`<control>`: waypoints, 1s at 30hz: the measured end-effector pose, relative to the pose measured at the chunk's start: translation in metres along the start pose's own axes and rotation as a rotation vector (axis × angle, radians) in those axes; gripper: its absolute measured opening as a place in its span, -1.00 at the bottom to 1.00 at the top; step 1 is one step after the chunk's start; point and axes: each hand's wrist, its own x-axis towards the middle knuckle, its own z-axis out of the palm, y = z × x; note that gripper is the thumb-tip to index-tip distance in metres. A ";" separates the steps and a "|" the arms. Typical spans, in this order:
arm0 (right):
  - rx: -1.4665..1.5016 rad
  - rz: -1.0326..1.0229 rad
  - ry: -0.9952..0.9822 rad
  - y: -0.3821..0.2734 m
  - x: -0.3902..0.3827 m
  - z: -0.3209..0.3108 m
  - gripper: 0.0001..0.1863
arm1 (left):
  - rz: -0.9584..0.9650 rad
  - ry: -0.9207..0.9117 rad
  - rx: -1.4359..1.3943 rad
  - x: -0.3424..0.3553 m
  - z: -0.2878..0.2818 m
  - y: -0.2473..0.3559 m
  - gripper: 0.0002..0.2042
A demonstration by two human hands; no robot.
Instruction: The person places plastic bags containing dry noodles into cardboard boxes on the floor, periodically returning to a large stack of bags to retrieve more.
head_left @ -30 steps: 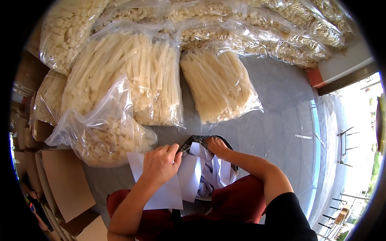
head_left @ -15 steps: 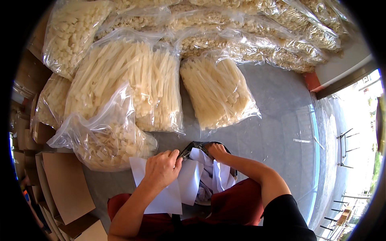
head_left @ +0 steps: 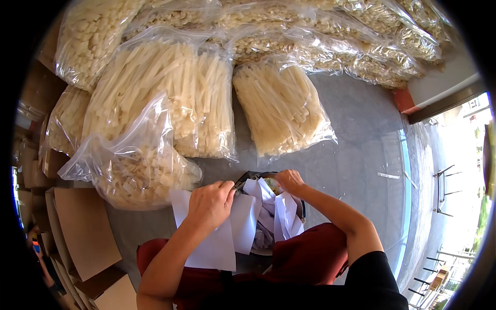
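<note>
A round dark bin (head_left: 304, 206) stands between my knees, filled with crumpled white paper (head_left: 264, 217). My left hand (head_left: 211, 201) is closed at its left edge, thumb and fingertips pinching the dark rim. Under that hand, large white sheets (head_left: 212, 248) hang over the near left side. My right hand (head_left: 290, 181) is bent over the far right edge with its fingers curled on the rim; the fingertips are partly hidden. Beside those fingers, a small yellow-green patch shows inside the bin, too small to name.
Clear bags of pale strips (head_left: 206, 103) and pieces (head_left: 144, 181) lie ahead on the grey floor (head_left: 356, 150). A smaller strip bag (head_left: 281, 108) is right of them. More bags line the back. Cardboard boxes (head_left: 88, 232) stand at left. A bright doorway is at right.
My right hand has come up out of the bin to its far right rim. The left hand keeps its closed hold. The whole view has tilted slightly.
</note>
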 end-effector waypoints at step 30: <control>0.208 -0.442 0.452 -0.125 -0.021 -0.172 -0.83 | 0.060 0.118 -0.410 0.011 0.019 -0.005 -0.71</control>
